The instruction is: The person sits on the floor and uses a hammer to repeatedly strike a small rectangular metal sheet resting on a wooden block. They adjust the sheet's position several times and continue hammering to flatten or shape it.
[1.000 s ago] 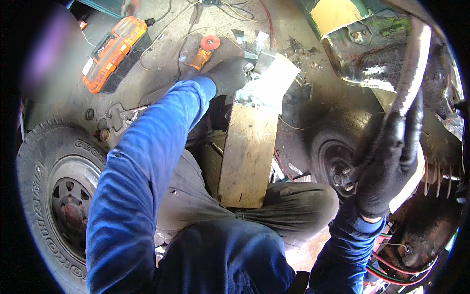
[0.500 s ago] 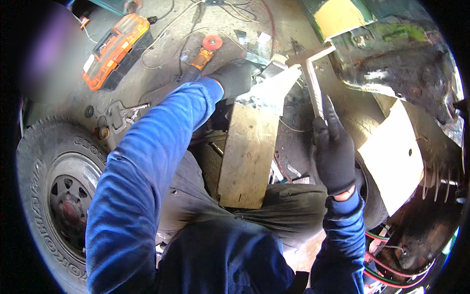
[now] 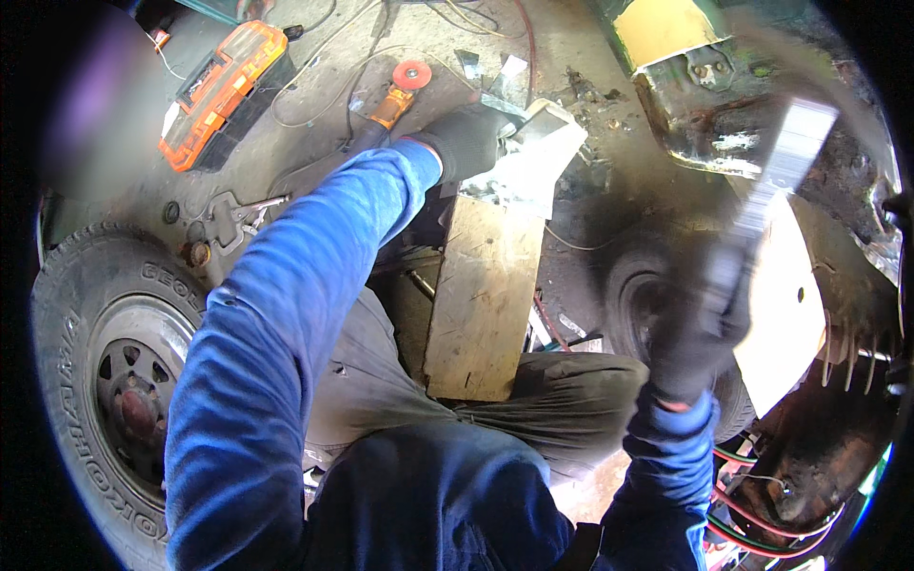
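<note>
Now holds the hammer (image 3: 785,152) out to the right, blurred, gripped by the handle in the right hand (image 3: 703,328); half a second ago had it close to the far right corner of the metal sheet (image 3: 533,169). Still grasps the sheet's left edge with the left hand (image 3: 466,145), over the far end of the wooden board (image 3: 484,300). Has the sheet just right of the left hand, touching it, and well ahead and left of the right hand.
</note>
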### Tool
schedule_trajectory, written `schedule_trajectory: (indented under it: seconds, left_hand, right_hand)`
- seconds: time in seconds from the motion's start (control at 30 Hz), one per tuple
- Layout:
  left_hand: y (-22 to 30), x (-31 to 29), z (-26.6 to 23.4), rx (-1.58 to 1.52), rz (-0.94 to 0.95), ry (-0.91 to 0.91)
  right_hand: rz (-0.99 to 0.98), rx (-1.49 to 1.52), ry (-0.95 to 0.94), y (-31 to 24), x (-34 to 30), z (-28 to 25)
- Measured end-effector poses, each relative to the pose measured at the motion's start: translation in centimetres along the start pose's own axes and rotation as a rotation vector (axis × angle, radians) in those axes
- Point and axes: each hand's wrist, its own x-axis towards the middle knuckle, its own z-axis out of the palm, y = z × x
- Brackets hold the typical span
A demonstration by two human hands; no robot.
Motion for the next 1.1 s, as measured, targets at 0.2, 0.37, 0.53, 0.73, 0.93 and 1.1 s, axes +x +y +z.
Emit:
schedule_trajectory:
  seconds: [0.2, 0.37, 0.53, 0.73, 0.93, 1.1]
  left_hand:
    - [0.3, -1.3, -0.4, -0.085, -0.089, -0.001]
    - [0.2, -1.0, -0.6, -0.132, -0.044, 0.023]
    - [-0.4, -0.7, 0.6, -0.065, -0.004, 0.057]
    - [-0.7, 0.7, 1.5, 0.089, 0.089, 0.038]
    - [0.0, -0.9, 0.0, -0.207, -0.094, -0.031]
    - [1.0, -1.4, -0.5, -0.134, -0.062, 0.07]
  right_hand:
    - [0.16, -0.158, -0.339, 2.5, -1.3, 0.5]
    - [0.388, 0.242, -0.133, -0.8, 0.0, -1.4]
    - [0.197, 0.232, 0.101, -2.8, 1.7, -2.6]
    - [0.233, -0.19, -0.407, 2.8, -1.3, 1.1]
    - [0.305, -0.117, -0.285, 1.3, -1.1, -1.0]
    - [0.378, 0.177, 0.037, -2.4, 0.8, -1.8]
